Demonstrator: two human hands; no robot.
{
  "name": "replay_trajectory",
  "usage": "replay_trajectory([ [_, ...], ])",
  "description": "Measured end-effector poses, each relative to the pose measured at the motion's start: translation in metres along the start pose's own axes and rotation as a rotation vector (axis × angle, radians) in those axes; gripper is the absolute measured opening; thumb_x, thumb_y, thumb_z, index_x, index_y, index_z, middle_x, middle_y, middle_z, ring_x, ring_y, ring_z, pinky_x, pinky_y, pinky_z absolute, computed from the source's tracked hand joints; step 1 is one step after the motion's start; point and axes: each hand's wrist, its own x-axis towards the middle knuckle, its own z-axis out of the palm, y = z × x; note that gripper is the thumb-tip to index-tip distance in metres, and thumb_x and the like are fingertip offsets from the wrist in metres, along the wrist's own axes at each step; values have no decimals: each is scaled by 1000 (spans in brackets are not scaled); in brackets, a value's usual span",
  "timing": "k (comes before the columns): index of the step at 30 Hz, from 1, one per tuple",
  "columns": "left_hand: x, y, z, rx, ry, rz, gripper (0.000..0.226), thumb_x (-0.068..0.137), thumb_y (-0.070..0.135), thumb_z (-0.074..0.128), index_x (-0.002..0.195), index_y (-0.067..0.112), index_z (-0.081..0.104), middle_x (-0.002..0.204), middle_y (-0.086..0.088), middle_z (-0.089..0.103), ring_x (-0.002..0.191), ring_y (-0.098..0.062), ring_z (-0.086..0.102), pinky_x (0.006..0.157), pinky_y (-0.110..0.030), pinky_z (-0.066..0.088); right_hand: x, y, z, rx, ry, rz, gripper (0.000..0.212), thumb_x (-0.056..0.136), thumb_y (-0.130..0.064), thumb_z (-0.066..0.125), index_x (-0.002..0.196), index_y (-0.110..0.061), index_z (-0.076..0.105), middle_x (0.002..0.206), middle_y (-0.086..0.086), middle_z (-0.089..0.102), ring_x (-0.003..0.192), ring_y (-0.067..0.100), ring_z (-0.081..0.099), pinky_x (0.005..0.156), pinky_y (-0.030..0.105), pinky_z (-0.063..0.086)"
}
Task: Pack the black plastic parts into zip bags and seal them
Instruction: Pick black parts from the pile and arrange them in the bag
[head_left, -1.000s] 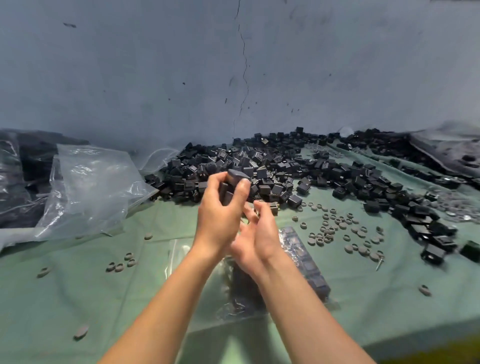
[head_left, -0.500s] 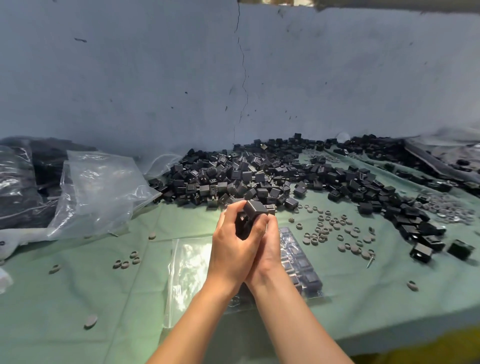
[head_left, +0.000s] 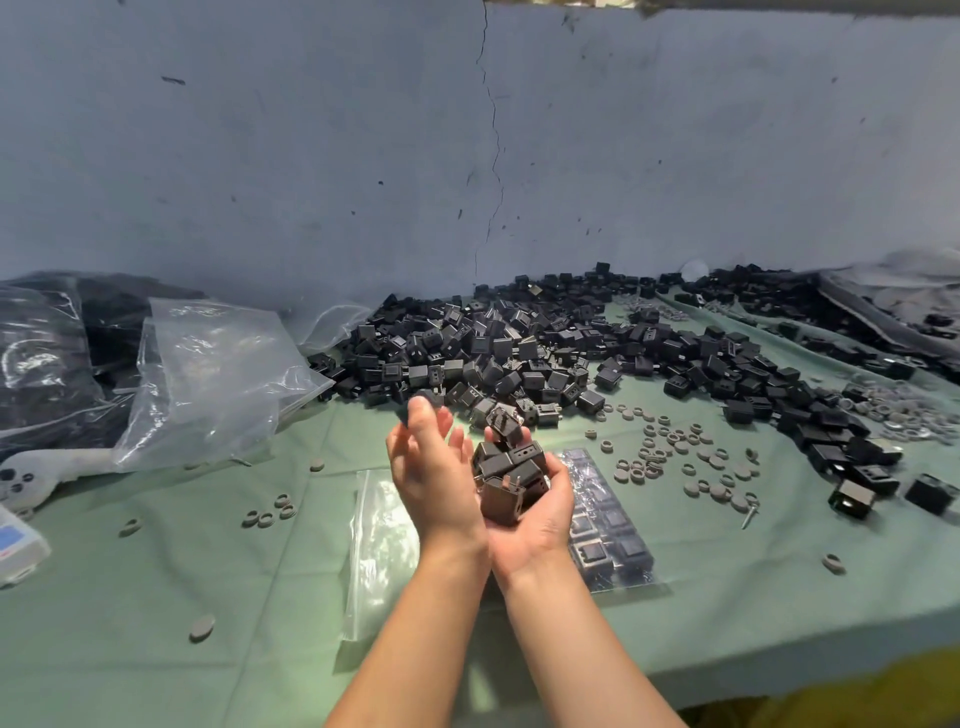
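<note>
The left hand (head_left: 431, 467) has opened off the cupped right hand (head_left: 530, 499), whose handful of small black plastic block parts (head_left: 511, 478) now sits ready for the flat clear zip bag (head_left: 382, 551) just below.

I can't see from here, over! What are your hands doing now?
Right hand cupped, holding a bunch of black parts. Left hand open beside it, empty. Filled zip bag lies flat underneath. Nothing blocking.

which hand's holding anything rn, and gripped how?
Right hand cradles a stack of black plastic parts in its cupped palm, fingers curled under and around the sides. Left hand is open beside the stack, holding nothing.
</note>
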Motion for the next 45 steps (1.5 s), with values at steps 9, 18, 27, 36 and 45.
replay_trajectory([
  [9, 29, 22, -50, 238, 4, 257, 29, 98, 41, 57, 109, 15, 58, 89, 6, 63, 75, -3, 63, 68, -20, 52, 2, -14, -8, 73, 42, 37, 38, 90, -33, 56, 115, -6, 66, 114, 31, 67, 101, 50, 66, 86, 57, 57],
  [18, 79, 14, -153, 651, 181, 306, 26, 96, 43, 60, 106, 20, 52, 94, 2, 63, 94, -27, 61, 82, -38, 46, 39, -41, 29, -53, 97, -37, 33, 97, -36, 51, 107, -6, 60, 117, 26, 62, 111, 43, 62, 79, 54, 59],
  [27, 83, 5, -156, 797, 119, 333, 25, 91, 34, 67, 107, 28, 49, 88, 18, 60, 80, -7, 59, 76, -32, 40, 40, -44, 24, 1, 2, 96, 35, 94, -34, 58, 98, -3, 74, 119, 28, 64, 102, 34, 68, 59, 36, 63],
  [36, 85, 2, -159, 820, 100, 334, 26, 91, 33, 67, 109, 32, 48, 89, 17, 61, 83, 3, 57, 68, -25, 41, 32, -62, -10, -64, -38, 105, 28, 89, -38, 63, 104, -15, 65, 96, 5, 67, 73, 14, 60, 41, 19, 48],
  [45, 82, 2, -156, 853, 104, 332, 26, 91, 34, 66, 109, 33, 46, 85, 21, 60, 78, 9, 56, 65, -16, 39, 51, -94, 19, -483, 166, -112, 18, 89, -31, 68, 97, -18, 59, 83, 3, 63, 59, 13, 55, 39, 18, 44],
])
